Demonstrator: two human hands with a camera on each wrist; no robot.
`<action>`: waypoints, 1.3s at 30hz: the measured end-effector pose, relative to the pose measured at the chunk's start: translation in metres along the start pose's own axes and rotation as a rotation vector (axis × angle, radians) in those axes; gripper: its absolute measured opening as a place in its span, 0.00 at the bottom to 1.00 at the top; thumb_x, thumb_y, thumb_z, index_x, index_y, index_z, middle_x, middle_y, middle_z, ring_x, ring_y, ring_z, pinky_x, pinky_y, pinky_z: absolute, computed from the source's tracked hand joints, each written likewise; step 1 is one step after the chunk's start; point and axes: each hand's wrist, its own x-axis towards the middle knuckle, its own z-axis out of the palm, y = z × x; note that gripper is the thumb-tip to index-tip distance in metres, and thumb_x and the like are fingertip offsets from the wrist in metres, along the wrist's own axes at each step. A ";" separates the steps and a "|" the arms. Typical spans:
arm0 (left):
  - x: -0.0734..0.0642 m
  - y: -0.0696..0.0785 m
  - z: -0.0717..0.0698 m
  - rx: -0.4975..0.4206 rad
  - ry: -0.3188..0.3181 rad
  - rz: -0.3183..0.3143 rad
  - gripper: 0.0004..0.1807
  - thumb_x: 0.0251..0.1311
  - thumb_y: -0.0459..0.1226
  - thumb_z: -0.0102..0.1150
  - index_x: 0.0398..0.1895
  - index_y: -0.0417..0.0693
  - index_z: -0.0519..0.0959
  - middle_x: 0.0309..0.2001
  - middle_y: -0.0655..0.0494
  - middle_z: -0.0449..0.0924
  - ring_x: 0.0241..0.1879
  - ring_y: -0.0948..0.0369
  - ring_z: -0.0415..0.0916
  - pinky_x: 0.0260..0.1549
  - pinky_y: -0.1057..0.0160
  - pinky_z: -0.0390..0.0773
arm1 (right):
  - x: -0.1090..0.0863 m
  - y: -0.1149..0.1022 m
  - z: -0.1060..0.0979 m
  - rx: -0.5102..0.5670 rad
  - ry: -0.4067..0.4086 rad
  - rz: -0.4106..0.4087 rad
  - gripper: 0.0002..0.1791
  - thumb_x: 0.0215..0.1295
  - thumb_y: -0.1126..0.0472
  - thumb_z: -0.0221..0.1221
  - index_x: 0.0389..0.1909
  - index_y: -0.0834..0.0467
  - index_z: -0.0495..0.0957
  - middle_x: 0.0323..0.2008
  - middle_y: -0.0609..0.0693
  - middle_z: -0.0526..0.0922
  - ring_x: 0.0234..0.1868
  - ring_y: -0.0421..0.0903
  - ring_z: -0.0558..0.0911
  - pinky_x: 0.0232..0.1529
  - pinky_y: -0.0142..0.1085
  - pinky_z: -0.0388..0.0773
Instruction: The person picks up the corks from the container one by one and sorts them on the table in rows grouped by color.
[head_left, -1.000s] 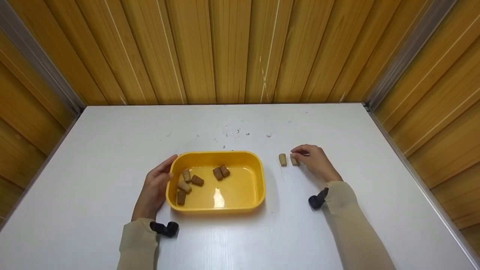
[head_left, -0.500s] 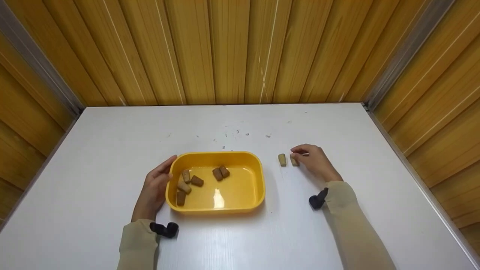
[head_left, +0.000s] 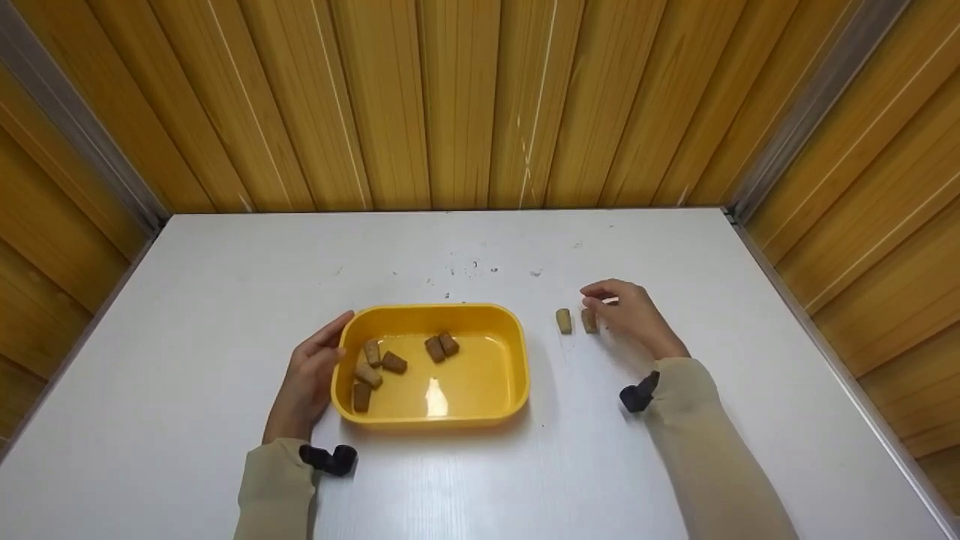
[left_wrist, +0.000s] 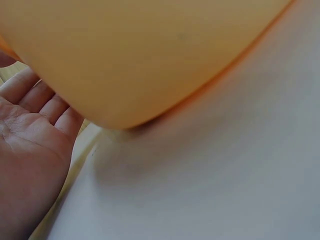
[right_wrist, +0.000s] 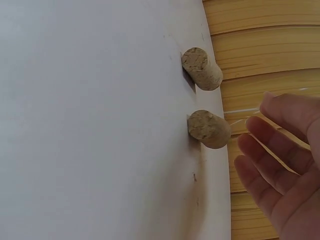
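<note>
My left hand [head_left: 306, 371] grips the left side of a yellow plastic bin [head_left: 517, 375], its thumb at the rim and its fingers along the outer wall. In the left wrist view, the hand [left_wrist: 35, 135] shows its palm, with fingers partly hidden behind the bin [left_wrist: 135, 60]. To the right of the bin, two light tan corks lie side by side. My right hand [head_left: 634, 319] hovers just above the right cork [head_left: 589, 321], holding nothing. The right wrist view shows a gap between the hand's fingertips [right_wrist: 242, 162] and the nearer cork [right_wrist: 209, 129]. The left cork [head_left: 564, 321] lies apart.
Inside the bin lie several light and dark brown corks, such as a dark cork [head_left: 394, 362] and a paler cork [head_left: 373, 352]. The white table [head_left: 450, 487] carries small dark marks behind the bin. Wood-patterned panels [head_left: 457, 105] stand around its back and sides.
The right hand's fingers have let go of the right cork and risen slightly away from it. The left hand and the bin stay where they were.
</note>
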 end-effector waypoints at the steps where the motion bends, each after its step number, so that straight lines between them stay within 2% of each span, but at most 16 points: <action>1: 0.000 0.000 0.000 -0.002 -0.001 -0.003 0.32 0.61 0.22 0.37 0.71 0.38 0.59 0.72 0.48 0.59 0.66 0.65 0.66 0.64 0.67 0.68 | 0.000 -0.002 -0.001 0.001 0.002 -0.007 0.17 0.68 0.60 0.56 0.54 0.62 0.78 0.52 0.59 0.81 0.56 0.54 0.78 0.60 0.48 0.75; 7: 0.000 0.002 0.001 0.001 -0.007 -0.024 0.33 0.61 0.23 0.36 0.72 0.39 0.57 0.73 0.48 0.56 0.66 0.66 0.65 0.64 0.68 0.68 | 0.002 -0.016 -0.001 -0.016 -0.003 -0.062 0.17 0.67 0.60 0.57 0.53 0.63 0.78 0.51 0.59 0.82 0.52 0.53 0.80 0.58 0.47 0.77; 14: -0.001 0.002 0.002 -0.001 -0.008 -0.027 0.33 0.60 0.23 0.35 0.73 0.39 0.56 0.73 0.48 0.56 0.66 0.67 0.65 0.64 0.68 0.67 | 0.004 -0.039 -0.001 -0.014 -0.045 -0.053 0.18 0.66 0.57 0.58 0.54 0.60 0.78 0.52 0.56 0.82 0.53 0.53 0.81 0.57 0.45 0.78; 17: -0.001 0.002 0.002 0.002 -0.009 -0.030 0.33 0.61 0.23 0.35 0.73 0.39 0.56 0.73 0.48 0.56 0.66 0.66 0.65 0.64 0.68 0.67 | 0.006 -0.053 0.000 -0.010 -0.079 -0.073 0.17 0.65 0.57 0.59 0.53 0.59 0.79 0.52 0.56 0.82 0.53 0.54 0.81 0.57 0.45 0.79; 24: 0.000 0.002 0.001 0.030 -0.013 -0.042 0.33 0.61 0.24 0.35 0.73 0.40 0.56 0.73 0.50 0.57 0.69 0.62 0.61 0.64 0.68 0.67 | 0.009 -0.080 0.005 -0.006 -0.181 -0.157 0.19 0.65 0.57 0.60 0.55 0.58 0.79 0.54 0.55 0.81 0.54 0.51 0.79 0.60 0.45 0.76; 32: 0.001 0.002 0.001 0.019 -0.005 -0.042 0.33 0.61 0.23 0.35 0.72 0.41 0.58 0.73 0.49 0.57 0.68 0.63 0.63 0.64 0.67 0.68 | 0.017 -0.102 0.015 -0.025 -0.250 -0.251 0.19 0.64 0.57 0.60 0.55 0.58 0.79 0.52 0.52 0.82 0.53 0.49 0.79 0.63 0.44 0.74; 39: 0.000 0.002 0.000 0.009 -0.017 -0.026 0.33 0.61 0.23 0.35 0.72 0.39 0.57 0.73 0.48 0.56 0.68 0.65 0.63 0.64 0.68 0.67 | 0.020 -0.121 0.024 -0.001 -0.304 -0.322 0.19 0.64 0.59 0.60 0.55 0.58 0.79 0.53 0.54 0.82 0.53 0.49 0.80 0.62 0.44 0.75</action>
